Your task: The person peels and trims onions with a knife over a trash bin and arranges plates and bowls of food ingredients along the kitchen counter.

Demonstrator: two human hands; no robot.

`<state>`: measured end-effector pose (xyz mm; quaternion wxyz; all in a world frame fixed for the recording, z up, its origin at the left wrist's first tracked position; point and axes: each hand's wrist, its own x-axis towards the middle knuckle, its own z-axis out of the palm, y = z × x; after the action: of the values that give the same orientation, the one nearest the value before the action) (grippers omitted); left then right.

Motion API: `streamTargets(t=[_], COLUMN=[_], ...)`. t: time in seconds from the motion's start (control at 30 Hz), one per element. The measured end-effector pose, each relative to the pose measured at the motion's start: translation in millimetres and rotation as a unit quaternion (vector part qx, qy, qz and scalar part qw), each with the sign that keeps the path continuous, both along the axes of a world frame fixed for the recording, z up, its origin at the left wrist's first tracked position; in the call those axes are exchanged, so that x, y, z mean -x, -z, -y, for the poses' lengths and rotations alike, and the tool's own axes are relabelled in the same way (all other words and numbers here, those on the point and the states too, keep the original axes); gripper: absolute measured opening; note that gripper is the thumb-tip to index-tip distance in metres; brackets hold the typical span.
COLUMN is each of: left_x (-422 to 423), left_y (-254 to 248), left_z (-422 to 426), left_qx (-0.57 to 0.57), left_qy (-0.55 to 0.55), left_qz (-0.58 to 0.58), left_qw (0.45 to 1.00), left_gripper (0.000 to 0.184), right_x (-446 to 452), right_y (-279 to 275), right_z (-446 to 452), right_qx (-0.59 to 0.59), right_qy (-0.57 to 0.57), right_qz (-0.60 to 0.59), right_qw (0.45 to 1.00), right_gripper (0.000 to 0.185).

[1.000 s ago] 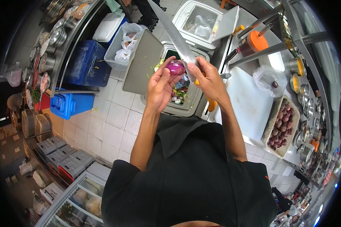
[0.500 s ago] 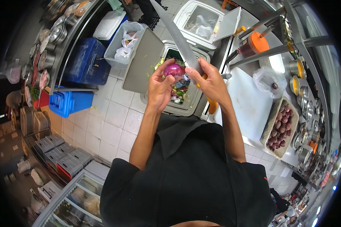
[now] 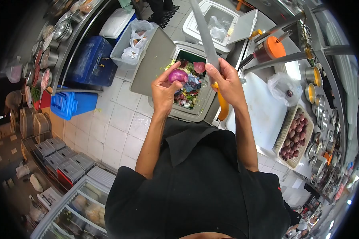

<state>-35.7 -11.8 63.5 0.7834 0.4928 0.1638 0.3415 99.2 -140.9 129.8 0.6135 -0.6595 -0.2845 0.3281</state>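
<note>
My left hand (image 3: 163, 93) grips a shiny purple onion (image 3: 178, 76) between thumb and fingers. My right hand (image 3: 229, 83) is closed on a large knife (image 3: 205, 34) with a yellow handle (image 3: 223, 106); its blade points up and away from me. A piece of reddish onion skin (image 3: 199, 67) shows beside the blade and the right thumb. Below both hands stands an open grey bin (image 3: 199, 115) holding vegetable scraps and wrappers.
A white cutting board (image 3: 259, 115) lies at the right, beside a basket of red onions (image 3: 294, 137) and a plastic bag (image 3: 283, 88). Blue bins (image 3: 92, 61) stand at the left. Behind is another white bin (image 3: 191, 28). A person's dark-clothed legs (image 3: 157, 10) show at the top.
My hands have moved apart, the right one rightward with the knife and the left one slightly leftward with the onion. A piece of skin now shows away from the onion, by the blade.
</note>
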Motion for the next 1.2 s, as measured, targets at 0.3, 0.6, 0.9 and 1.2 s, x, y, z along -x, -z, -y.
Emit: streamTargets(t=[0.3, 0.6, 0.9, 1.2], left_x=[13.8, 16.2, 5.4, 1.7], left_y=[10.8, 11.6, 3.5, 5.2], left_z=[-8.6, -6.3, -0.2, 3.1], left_qx=[0.087, 0.150, 0.134, 0.109], left_qy=[0.044, 0.085, 0.112, 0.101], left_qz=[-0.038, -0.047, -0.015, -0.018], left_qw=[0.994, 0.984, 0.985, 0.989], left_gripper=[0.059, 0.045, 0.041, 0.042], right_x=[1.6, 10.1, 16.7, 16.1], right_y=[45.3, 25.4, 13.2, 5.0], right_z=[-14.0, -7.9, -12.8, -8.9], right_qx=[0.212, 0.160, 0.119, 0.128], right_qy=[0.016, 0.016, 0.000, -0.006], right_qz=[0.165, 0.252, 0.155, 0.155], right_qw=[0.963, 0.954, 0.981, 0.979], right_gripper=[0.049, 0.051, 0.033, 0.036])
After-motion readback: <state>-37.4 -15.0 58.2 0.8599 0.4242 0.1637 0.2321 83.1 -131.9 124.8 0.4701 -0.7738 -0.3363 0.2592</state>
